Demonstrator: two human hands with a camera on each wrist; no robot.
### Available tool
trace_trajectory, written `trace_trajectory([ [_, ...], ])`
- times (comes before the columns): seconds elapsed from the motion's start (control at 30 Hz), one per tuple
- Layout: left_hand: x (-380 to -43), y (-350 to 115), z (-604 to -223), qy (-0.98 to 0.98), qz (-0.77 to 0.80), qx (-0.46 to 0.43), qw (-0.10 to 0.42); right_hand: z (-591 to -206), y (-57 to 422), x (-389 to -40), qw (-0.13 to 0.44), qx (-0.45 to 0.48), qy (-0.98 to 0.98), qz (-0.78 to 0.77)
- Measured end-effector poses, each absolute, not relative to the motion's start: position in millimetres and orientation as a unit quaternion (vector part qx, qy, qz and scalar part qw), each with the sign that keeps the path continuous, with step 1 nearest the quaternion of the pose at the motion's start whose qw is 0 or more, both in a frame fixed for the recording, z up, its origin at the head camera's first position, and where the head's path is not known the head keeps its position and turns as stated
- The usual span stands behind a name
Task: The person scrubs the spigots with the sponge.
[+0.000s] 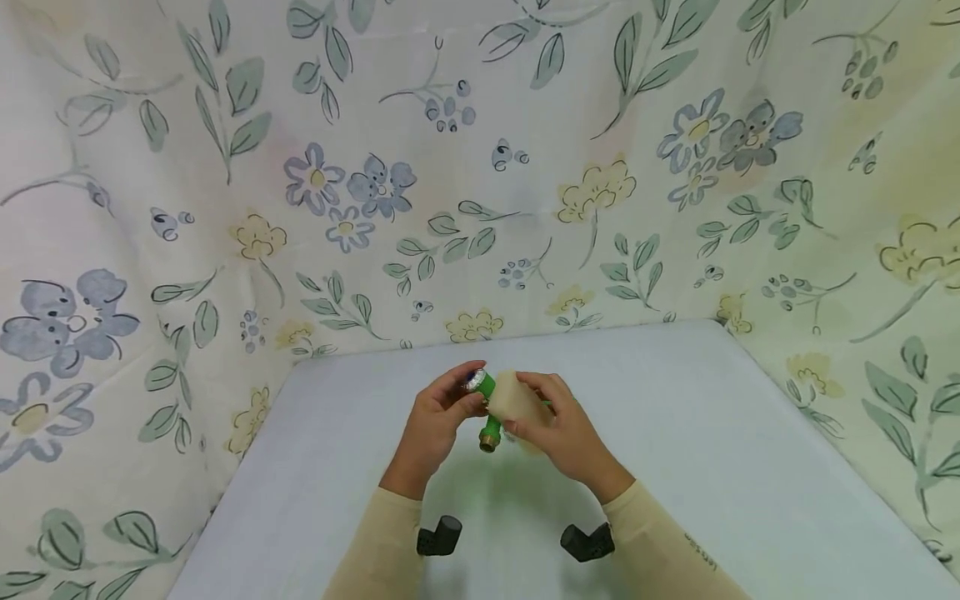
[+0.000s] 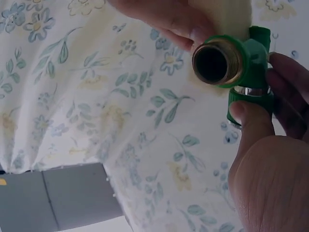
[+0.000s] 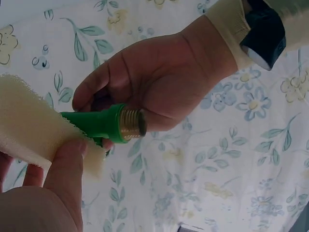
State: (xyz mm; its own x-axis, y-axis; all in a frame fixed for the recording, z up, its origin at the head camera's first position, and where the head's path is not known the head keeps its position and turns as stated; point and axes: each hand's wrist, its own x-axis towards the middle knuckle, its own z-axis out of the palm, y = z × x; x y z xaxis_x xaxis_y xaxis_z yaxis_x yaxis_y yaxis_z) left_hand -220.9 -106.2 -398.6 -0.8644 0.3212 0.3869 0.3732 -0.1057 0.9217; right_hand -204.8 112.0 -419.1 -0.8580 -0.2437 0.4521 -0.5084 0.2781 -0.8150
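My left hand (image 1: 432, 423) grips a green pipe valve (image 1: 491, 430) by its silver-capped knob, thumb and fingers on opposite sides. A brass threaded end (image 2: 212, 64) of the valve opens toward the left wrist camera. In my right hand (image 1: 564, 435) is a pale cream sponge (image 1: 513, 398), pinched between thumb and fingers. The sponge (image 3: 36, 121) lies against the green body of the valve, covering part of it in the right wrist view. Both hands are close together above the table.
Beneath the hands is a white table (image 1: 322, 492), with a greenish reflection on its surface. A floral curtain (image 1: 450, 183) rises behind the table and along its sides. Black wrist mounts (image 1: 439, 536) stick out inward from both sleeves.
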Motion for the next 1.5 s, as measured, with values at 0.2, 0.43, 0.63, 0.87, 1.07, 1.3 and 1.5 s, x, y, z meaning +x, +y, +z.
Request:
trace_trajectory([
  [0.2, -224, -101, -403, -0.668, -0.686, -0.288, 0.014, -421, 124, -214, 0.118, 0.166, -0.811, 0.548],
  [0.43, -225, -100, -407, -0.67, -0.688, -0.278, 0.017, -429, 122, -214, 0.1, 0.162, -0.809, 0.557],
  [0.63, -227, -100, -409, -0.675, -0.695, -0.245, 0.036, -429, 113, -205, 0.09, 0.204, -0.793, 0.566],
  [0.87, -222, -100, -397, -0.685, -0.697, -0.204, 0.062, -419, 103, -191, 0.078, 0.31, -0.759, 0.567],
  [1.07, -224, -101, -405, -0.681, -0.706, -0.183, 0.066, -407, 100, -180, 0.087, 0.31, -0.743, 0.587],
  [1.3, -232, -102, -434, -0.61, -0.777, -0.144, 0.065, -413, 102, -179, 0.08, 0.303, -0.725, 0.613],
  [1.5, -236, -100, -441, -0.57, -0.809, -0.135, 0.04, -439, 104, -195, 0.079, 0.289, -0.733, 0.61],
])
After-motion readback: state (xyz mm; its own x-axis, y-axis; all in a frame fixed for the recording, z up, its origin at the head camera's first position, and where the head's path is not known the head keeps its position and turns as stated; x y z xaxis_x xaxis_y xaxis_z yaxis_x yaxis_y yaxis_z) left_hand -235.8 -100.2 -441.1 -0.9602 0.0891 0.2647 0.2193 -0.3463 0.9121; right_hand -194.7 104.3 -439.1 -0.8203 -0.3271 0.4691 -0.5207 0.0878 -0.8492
